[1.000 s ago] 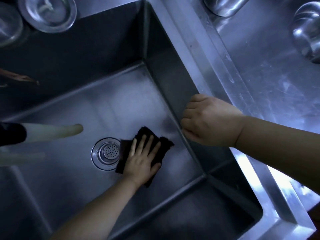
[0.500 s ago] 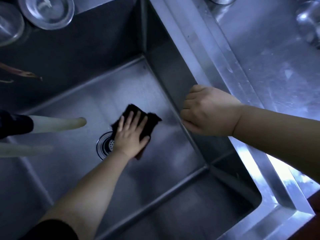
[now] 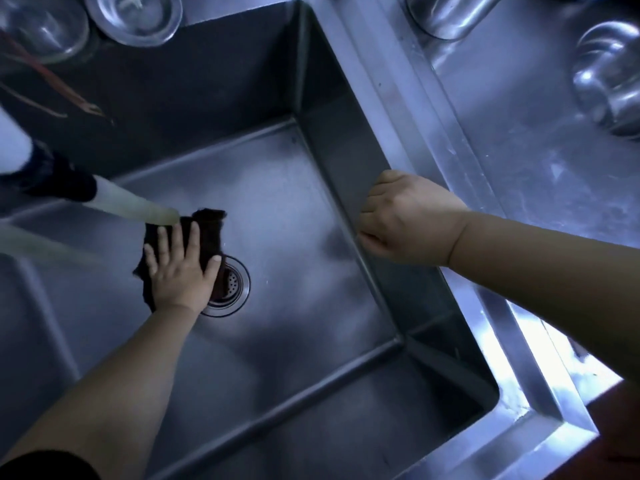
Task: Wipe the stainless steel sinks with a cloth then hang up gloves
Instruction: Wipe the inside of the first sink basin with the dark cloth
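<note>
I see my left hand [image 3: 181, 271], fingers flat on the dark cloth [image 3: 204, 233], has swept it from right of the drain [image 3: 230, 287] to its left edge, so floor wiping continues, while my right hand [image 3: 401, 218] stays curled over the sink rim [image 3: 426, 133].

The scene is dim with a cold blue cast. The strongest glare falls on the sink rim [image 3: 512, 344] at lower right, and softer sheen lies on the counter [image 3: 519, 140]. The basin's far wall is in deep shadow. The hose [image 3: 135, 206] at left is blurred. Straight edges bow from wide-angle distortion.
</note>
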A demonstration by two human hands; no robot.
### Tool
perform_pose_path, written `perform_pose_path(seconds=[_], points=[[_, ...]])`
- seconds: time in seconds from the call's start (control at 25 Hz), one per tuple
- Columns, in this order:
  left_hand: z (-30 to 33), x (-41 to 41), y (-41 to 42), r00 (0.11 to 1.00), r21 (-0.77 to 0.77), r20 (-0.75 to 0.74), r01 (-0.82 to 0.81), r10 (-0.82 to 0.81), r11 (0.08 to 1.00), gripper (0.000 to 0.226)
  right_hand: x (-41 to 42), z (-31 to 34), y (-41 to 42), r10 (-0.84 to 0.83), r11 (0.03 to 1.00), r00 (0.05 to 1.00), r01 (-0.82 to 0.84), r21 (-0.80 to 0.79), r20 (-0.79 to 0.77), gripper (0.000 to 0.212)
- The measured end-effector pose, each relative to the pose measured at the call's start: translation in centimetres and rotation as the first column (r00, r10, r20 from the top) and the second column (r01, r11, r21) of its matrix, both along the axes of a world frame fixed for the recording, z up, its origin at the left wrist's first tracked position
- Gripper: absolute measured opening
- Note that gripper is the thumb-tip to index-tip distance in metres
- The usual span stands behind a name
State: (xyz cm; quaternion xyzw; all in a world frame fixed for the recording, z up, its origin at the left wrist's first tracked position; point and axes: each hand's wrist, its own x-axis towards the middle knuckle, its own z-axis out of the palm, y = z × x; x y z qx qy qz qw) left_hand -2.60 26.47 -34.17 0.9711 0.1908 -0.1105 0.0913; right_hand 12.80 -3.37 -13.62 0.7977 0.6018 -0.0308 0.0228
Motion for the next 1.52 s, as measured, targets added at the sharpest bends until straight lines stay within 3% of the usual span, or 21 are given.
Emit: perform_pose_path(seconds=[0.16,0.24,0.32,0.44,0.6,0.8,1.08,1.24,1.52], points=[[0.8,-6.3,-1.0,0.997,-0.009,-0.045,-0.069,0.069,0.998,0.074,-0.2,0.1,0.2,0.009,1.000,1.000,-0.009,-0.014,0.025,0.027],[1.3,-9.5,-2.4,0.997,-0.011,-0.072,-0.019,0.018,1.000,0.076,-0.3,0.5,0.2,0.015,0.996,1.000,-0.013,-0.087,0.019,0.025],[1.4,-12.4,-3.8,0.984,0.008,-0.086,0.155,-0.153,0.988,0.074,-0.8,0.7,0.6,0.019,0.976,0.999,-0.010,-0.217,0.039,0.018],[0.8,-13.8,-5.4,0.878,0.026,-0.074,0.475,-0.472,0.880,0.071,-2.9,-0.2,1.5,0.029,0.947,0.999,-0.012,-0.322,0.045,0.009],[0.1,-11.4,-8.8,0.782,-0.028,-0.018,0.623,-0.623,0.782,0.072,-6.1,-3.0,3.3,-0.009,0.942,1.000,0.002,-0.335,-0.020,0.013],[-0.6,-3.8,-10.7,0.878,-0.042,0.034,0.478,-0.477,0.877,0.071,-7.0,-5.5,3.4,-0.159,0.876,0.987,0.137,-0.463,-0.009,0.018],[-2.1,3.8,-1.8,0.978,0.024,-0.006,0.209,-0.209,0.978,0.073,-7.5,-6.5,1.5,-0.360,0.834,0.929,0.280,-0.475,-0.083,0.027],[-1.9,-0.1,4.4,0.997,0.048,0.048,0.054,-0.057,0.997,0.070,-9.2,-7.4,1.9,-0.331,0.841,0.937,0.241,-0.484,-0.109,0.028],[-0.6,-11.5,5.1,0.987,0.089,-0.107,0.131,-0.121,0.987,0.070,-12.3,-8.2,5.5,-0.307,0.865,0.938,0.202,-0.460,-0.164,0.018]])
